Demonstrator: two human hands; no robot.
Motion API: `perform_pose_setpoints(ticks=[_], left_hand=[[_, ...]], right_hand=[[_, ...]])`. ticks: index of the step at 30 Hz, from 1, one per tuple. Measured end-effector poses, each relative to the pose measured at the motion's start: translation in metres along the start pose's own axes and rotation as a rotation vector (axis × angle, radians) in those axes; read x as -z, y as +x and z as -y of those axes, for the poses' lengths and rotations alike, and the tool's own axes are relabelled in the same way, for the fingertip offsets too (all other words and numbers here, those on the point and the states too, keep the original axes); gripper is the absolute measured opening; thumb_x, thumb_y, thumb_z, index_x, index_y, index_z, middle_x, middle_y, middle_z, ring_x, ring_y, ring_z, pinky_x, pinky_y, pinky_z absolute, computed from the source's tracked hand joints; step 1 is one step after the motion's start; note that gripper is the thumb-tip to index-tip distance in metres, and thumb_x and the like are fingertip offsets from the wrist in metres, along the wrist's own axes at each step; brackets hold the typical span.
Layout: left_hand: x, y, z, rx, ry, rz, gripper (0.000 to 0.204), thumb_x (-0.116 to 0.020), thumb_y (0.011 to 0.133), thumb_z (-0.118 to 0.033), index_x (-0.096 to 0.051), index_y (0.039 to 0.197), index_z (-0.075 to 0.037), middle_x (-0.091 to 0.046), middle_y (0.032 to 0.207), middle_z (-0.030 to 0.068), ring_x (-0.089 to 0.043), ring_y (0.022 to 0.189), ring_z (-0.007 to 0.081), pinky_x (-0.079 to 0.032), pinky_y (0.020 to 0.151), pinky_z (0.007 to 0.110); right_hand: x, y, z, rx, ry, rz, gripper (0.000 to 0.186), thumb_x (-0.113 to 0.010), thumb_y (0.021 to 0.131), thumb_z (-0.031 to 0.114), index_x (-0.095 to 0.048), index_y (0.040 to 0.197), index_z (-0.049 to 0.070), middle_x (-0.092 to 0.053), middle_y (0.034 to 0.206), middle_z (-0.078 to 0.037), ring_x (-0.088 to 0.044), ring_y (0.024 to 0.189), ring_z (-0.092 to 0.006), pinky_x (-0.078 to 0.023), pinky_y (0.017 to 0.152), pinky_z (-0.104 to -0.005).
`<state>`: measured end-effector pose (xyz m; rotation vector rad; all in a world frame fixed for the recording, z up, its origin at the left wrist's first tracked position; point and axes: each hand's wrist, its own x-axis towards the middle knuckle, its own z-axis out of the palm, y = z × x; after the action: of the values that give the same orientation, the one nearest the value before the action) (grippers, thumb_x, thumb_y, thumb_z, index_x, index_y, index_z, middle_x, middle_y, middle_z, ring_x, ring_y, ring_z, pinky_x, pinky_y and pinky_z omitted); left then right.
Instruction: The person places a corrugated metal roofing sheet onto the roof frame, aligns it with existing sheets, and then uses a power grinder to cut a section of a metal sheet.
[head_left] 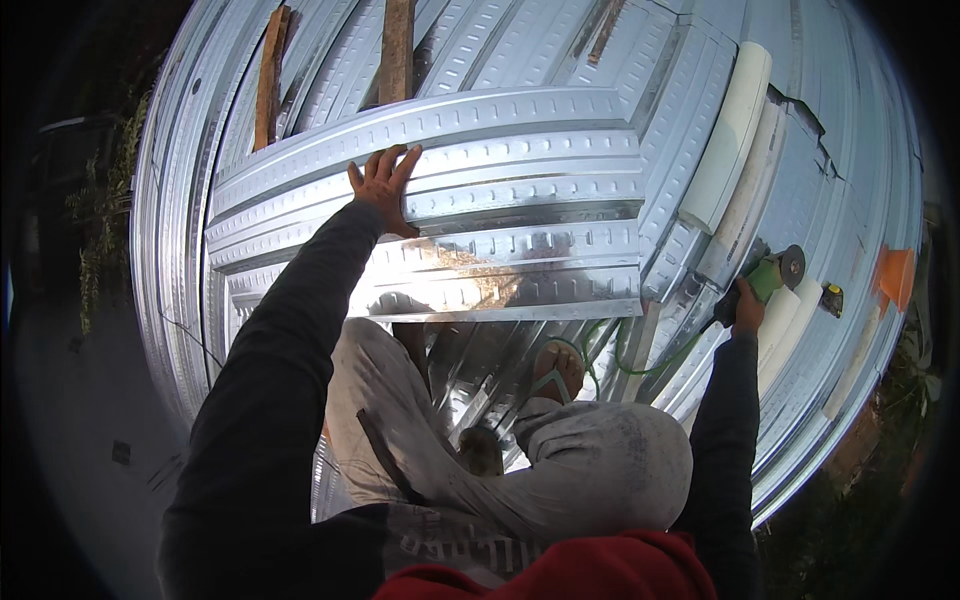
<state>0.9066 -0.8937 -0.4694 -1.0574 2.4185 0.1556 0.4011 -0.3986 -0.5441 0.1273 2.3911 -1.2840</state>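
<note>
My left hand (385,190) rests with fingers spread on a ribbed, dimpled silver metal sheet (520,182) lying crosswise in front of me. My right hand (749,306) grips a green angle grinder (768,275) with a dark disc, held off to the right beside white rounded lengths (785,335). A green cord (645,368) loops from near the grinder toward my sandaled foot (555,370). My bent legs in pale trousers are below the sheet.
More metal decking (470,40) surrounds me, with wooden strips (395,45) on it at the top. A white half-round piece (728,130), a small yellow tool (831,299) and an orange object (895,275) lie to the right. Dark ground and plants show beyond the curved edges.
</note>
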Motion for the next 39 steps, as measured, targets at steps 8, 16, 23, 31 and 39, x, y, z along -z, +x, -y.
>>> perform_pose_setpoints(ticks=[8,16,23,31,39], left_hand=[[0.002,-0.020,0.004,-0.021,-0.070,-0.147,0.146,-0.097,0.037,-0.048,-0.016,0.157,-0.034,-0.029,0.155,0.0056,-0.025,0.145,0.0310,-0.017,0.111,0.074],[0.001,-0.036,0.005,-0.049,-0.135,-0.100,0.141,-0.096,0.042,-0.047,-0.015,0.157,-0.038,-0.026,0.157,0.0027,-0.020,0.148,0.0292,-0.013,0.113,0.073],[-0.002,-0.053,0.015,-0.086,-0.193,-0.046,0.144,-0.096,0.042,-0.049,-0.011,0.157,-0.039,-0.022,0.159,0.0016,-0.016,0.150,0.0287,-0.010,0.109,0.078],[-0.031,-0.098,0.021,0.107,-0.254,-0.214,0.131,-0.090,0.056,-0.055,-0.010,0.158,-0.038,-0.003,0.167,0.0027,-0.001,0.154,0.0307,-0.012,0.120,0.062],[-0.124,-0.226,0.020,0.629,-0.443,0.107,0.138,-0.073,0.063,-0.079,-0.006,0.158,-0.004,-0.002,0.163,0.0282,0.000,0.150,0.0491,-0.004,0.119,0.062]], right_hand=[[0.021,-0.073,0.057,0.088,0.039,0.058,0.017,-0.072,0.080,0.014,-0.057,0.082,0.005,-0.052,0.063,-0.002,-0.051,0.050,-0.0148,-0.042,0.048,-0.0307],[0.023,-0.133,0.161,0.406,-0.131,0.167,0.032,-0.073,0.086,0.019,-0.058,0.107,0.001,-0.061,0.082,-0.004,-0.058,0.067,-0.0140,-0.047,0.063,-0.0295],[0.013,-0.188,0.229,0.550,0.016,0.160,0.041,-0.074,0.085,0.027,-0.057,0.111,0.002,-0.060,0.089,-0.004,-0.059,0.074,-0.0140,-0.047,0.068,-0.0286],[0.020,-0.207,0.262,0.462,-0.210,0.294,0.057,-0.074,0.080,0.018,-0.050,0.129,0.001,-0.061,0.106,-0.010,-0.064,0.089,-0.0226,-0.050,0.082,-0.0334],[0.057,-0.238,0.294,0.500,-0.344,0.224,0.054,-0.076,0.080,0.017,-0.053,0.125,-0.001,-0.065,0.103,-0.012,-0.067,0.086,-0.0249,-0.053,0.078,-0.0354]])
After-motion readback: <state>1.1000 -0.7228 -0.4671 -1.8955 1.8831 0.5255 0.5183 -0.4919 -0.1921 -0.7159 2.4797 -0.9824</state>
